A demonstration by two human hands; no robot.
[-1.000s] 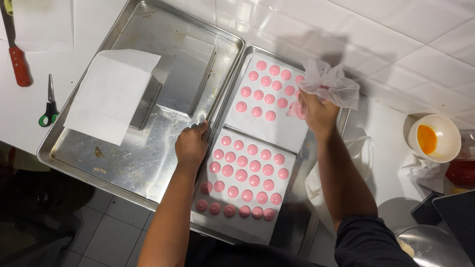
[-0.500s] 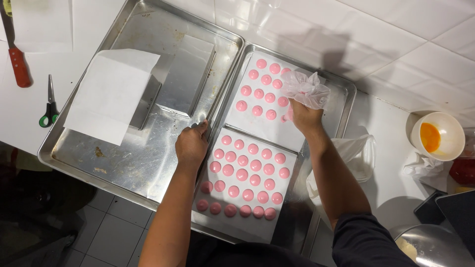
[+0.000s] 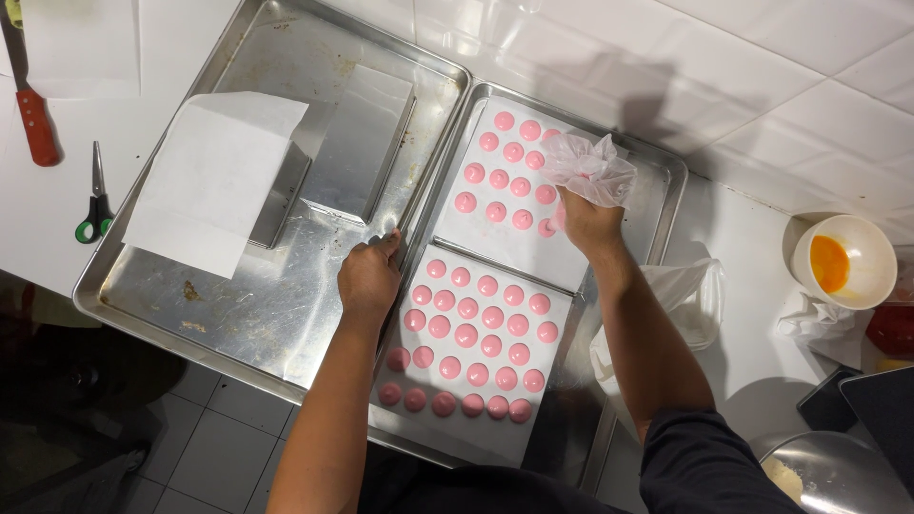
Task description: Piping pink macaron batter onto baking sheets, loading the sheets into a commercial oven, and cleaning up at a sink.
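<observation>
My right hand (image 3: 588,224) grips a clear piping bag (image 3: 590,168), its tip down over the far white paper sheet (image 3: 495,238), which carries rows of small pink rounds (image 3: 503,178). My left hand (image 3: 369,279) rests on the left rim of the steel tray (image 3: 666,190) that holds this sheet and a nearer paper sheet (image 3: 457,428) covered with several rows of pink rounds (image 3: 466,335).
A larger steel tray (image 3: 238,314) to the left holds a small rectangular pan (image 3: 357,143) and a folded white paper (image 3: 214,176). Green-handled scissors (image 3: 93,205) and a red-handled knife (image 3: 36,124) lie far left. A white bowl with orange liquid (image 3: 843,262) stands at right, above a plastic bag (image 3: 681,295).
My right hand has slid left and nearer along the far sheet with the piping bag, whose top is now bunched tighter. My left hand stays on the tray rim.
</observation>
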